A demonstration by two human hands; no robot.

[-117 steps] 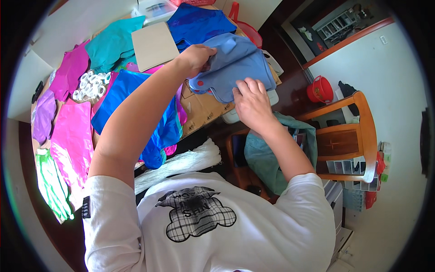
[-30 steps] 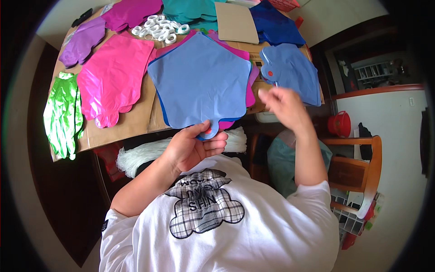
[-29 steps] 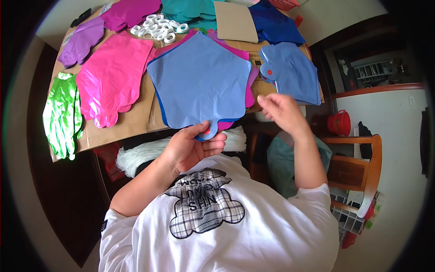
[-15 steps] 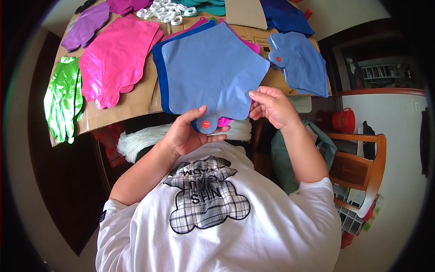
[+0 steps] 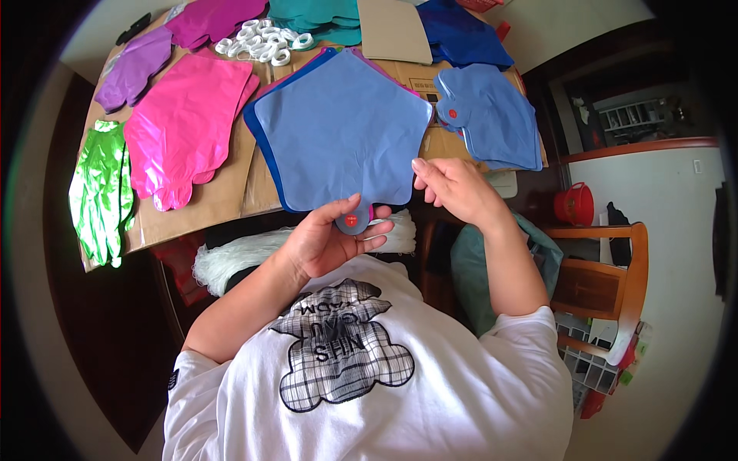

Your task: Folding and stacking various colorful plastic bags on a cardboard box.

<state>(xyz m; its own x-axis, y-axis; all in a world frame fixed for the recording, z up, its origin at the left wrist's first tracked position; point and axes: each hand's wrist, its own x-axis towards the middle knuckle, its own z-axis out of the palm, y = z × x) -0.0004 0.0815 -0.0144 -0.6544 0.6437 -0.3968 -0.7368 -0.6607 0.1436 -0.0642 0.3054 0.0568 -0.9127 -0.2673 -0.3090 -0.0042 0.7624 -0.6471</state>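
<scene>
My left hand [image 5: 327,237] grips the round tail tab of a light blue star-shaped foil balloon [image 5: 342,131], flat and uninflated. The thumb presses on top of the tab beside a red mark, with the fingers underneath. Beneath this balloon, the edges of a dark blue one [image 5: 270,163] and a magenta one show, so it tops a layered stack. My right hand [image 5: 461,188] is closed, thumb against curled fingers, right at the star's lower right edge. Nothing shows in it, and whether the thumb tip touches the edge I cannot tell.
Cardboard [image 5: 223,188] covers the table. Around the stack lie pink balloons [image 5: 181,123], green foil [image 5: 100,192], more light blue balloons [image 5: 496,115], white ribbon rolls [image 5: 265,42] and a beige card [image 5: 392,31]. White strands [image 5: 231,257] hang below the table edge; a wooden chair [image 5: 592,288] stands right.
The light blue star has flattened and turned slightly on the stack. My right hand has let go of its edge and closed its fingers. My left hand still holds the tab.
</scene>
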